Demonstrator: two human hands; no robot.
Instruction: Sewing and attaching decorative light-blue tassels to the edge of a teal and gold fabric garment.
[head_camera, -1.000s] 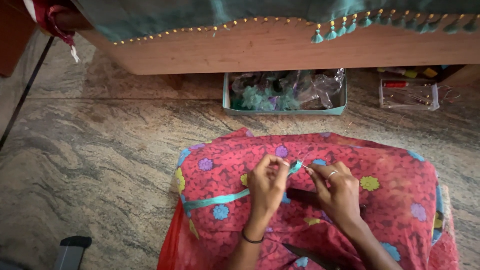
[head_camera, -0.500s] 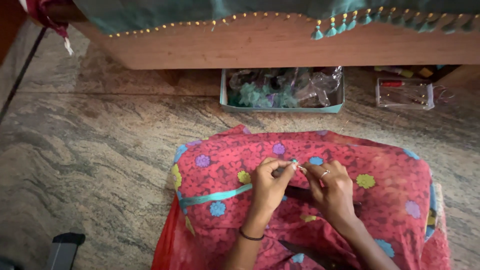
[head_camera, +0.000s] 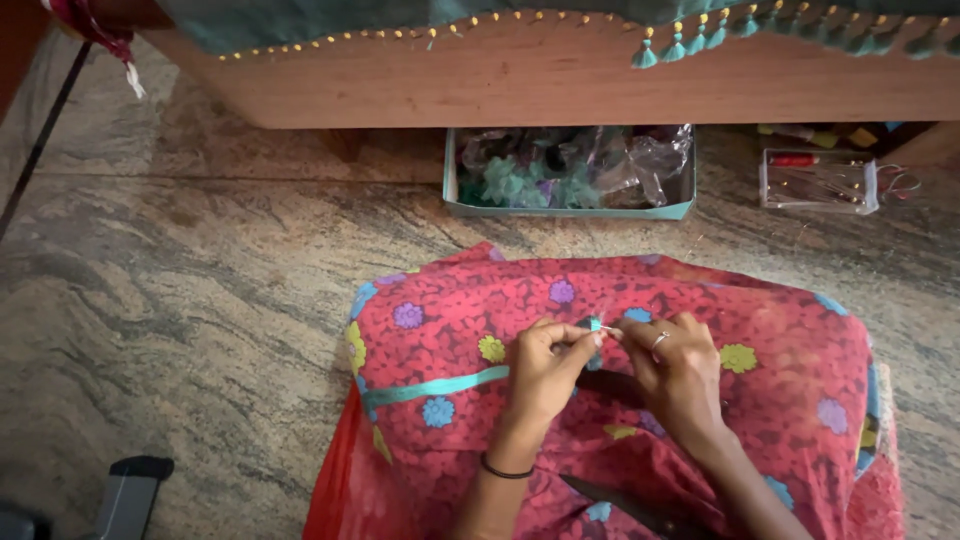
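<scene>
My left hand (head_camera: 545, 370) and my right hand (head_camera: 675, 370) meet over a red flowered cloth (head_camera: 780, 400) spread across my lap. Between the fingertips of both hands sits the end of a teal ribbon (head_camera: 594, 324), pinched from each side. The rest of the ribbon (head_camera: 435, 387) runs left across the cloth toward its edge. My right hand wears a ring, and a dark bangle circles my left wrist. Whether a needle or thread is in my fingers is too small to tell.
A shallow teal tray (head_camera: 570, 209) of plastic bags and coloured bits lies on the stone floor under a wooden bed frame (head_camera: 520, 85). A clear box (head_camera: 818, 181) with sewing items sits to its right. Dark scissors (head_camera: 630, 505) rest on the cloth. A grey object (head_camera: 130, 490) is at lower left.
Both hands have drawn closer together around the ribbon end, which is now bunched small between the fingertips. The ribbon's loose length has shortened toward my hands.
</scene>
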